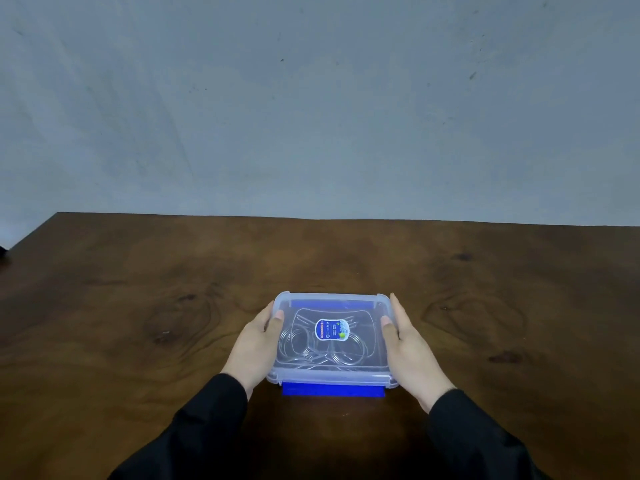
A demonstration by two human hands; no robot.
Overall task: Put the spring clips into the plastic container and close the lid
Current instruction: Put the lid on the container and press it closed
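Observation:
A clear plastic container (331,370) sits on the brown wooden table with its translucent lid (304,308) lying on top. The lid carries a blue oval sticker (331,329). Through the lid I see several wire spring clips (301,341) inside. A blue latch flap (333,389) sticks out flat at the near side, and another blue flap (332,304) shows at the far side. My left hand (254,344) holds the container's left side with the thumb on the lid. My right hand (410,348) holds the right side the same way.
The wooden table (138,306) stretches wide on both sides, with its far edge against a grey wall (311,98). Its left corner is cut off at the upper left. Black sleeves cover both forearms.

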